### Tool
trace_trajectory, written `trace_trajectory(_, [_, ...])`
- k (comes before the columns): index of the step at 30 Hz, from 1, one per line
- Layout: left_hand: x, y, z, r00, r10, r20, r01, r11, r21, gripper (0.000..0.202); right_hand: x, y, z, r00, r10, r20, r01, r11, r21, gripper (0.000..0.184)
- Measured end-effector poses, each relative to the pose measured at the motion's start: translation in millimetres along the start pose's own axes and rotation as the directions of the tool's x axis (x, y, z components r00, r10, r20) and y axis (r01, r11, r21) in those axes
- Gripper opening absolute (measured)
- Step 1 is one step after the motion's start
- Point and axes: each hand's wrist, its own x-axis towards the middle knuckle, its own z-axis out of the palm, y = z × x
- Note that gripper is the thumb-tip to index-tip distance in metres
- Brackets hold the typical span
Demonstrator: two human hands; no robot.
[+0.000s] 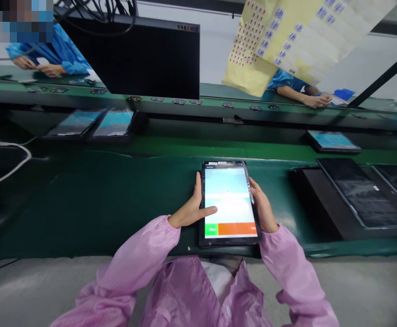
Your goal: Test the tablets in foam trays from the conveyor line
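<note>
A black tablet (229,202) with a lit screen lies on the green belt (99,200) in front of me, showing a green and an orange button along its near edge. My left hand (191,206) grips its left edge, the thumb lying across the screen. My right hand (261,204) holds the right edge, fingers curled round the frame. Both arms wear pink sleeves.
Two dark tablets (362,193) rest on a black tray at the right, another lit tablet (333,141) behind them. Two lit tablets (92,123) lie at the back left. A black monitor (140,59) stands ahead. Yellow label sheets (287,41) hang above. People in blue sleeves (294,88) work across the line.
</note>
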Motion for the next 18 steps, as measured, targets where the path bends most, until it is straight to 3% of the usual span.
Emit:
trace_trajectory(3, [5.6, -10.9, 5.5, 0.994, -0.077, -0.081, 0.087, 0.988, 0.131, 0.126, 6.0, 14.9, 5.3, 0.999, -0.042, -0.015, 0.041, 0.997, -0.069, 0.066])
trace_trajectory(6, [2.4, -18.3, 10.4, 0.98, -0.115, -0.161, 0.141, 0.977, 0.159, 0.126, 9.9, 26.6, 3.0, 0.997, -0.074, -0.035, 0.069, 0.991, -0.114, 0.083])
trace_trajectory(9, [-20.8, -24.0, 17.9, 0.967, -0.121, -0.226, 0.161, 0.972, 0.169, 0.124, 0.3, 34.1, -14.8, 0.997, -0.068, -0.035, 0.062, 0.984, -0.166, 0.088])
trace_trajectory(11, [-44.6, -34.3, 27.6, 0.966, -0.128, -0.224, 0.176, 0.962, 0.208, 0.126, -20.2, 38.1, -31.1, 0.999, -0.034, -0.012, 0.031, 0.98, -0.195, 0.089])
trace_trajectory(13, [-66.1, -50.2, 39.7, 0.971, -0.138, -0.194, 0.188, 0.945, 0.269, 0.136, -49.2, 43.2, -42.9, 0.998, 0.002, 0.064, 0.014, 0.97, -0.241, 0.091])
trace_trajectory(15, [-77.2, -65.3, 49.8, 0.969, -0.162, -0.184, 0.215, 0.924, 0.315, 0.143, -77.0, 49.0, -45.7, 0.967, 0.022, 0.255, 0.069, 0.937, -0.342, 0.094])
trace_trajectory(18, [-68.4, -73.0, 52.5, 0.959, -0.179, -0.221, 0.246, 0.911, 0.332, 0.134, -94.1, 53.4, -36.5, 0.918, 0.005, 0.397, 0.19, 0.872, -0.451, 0.118])
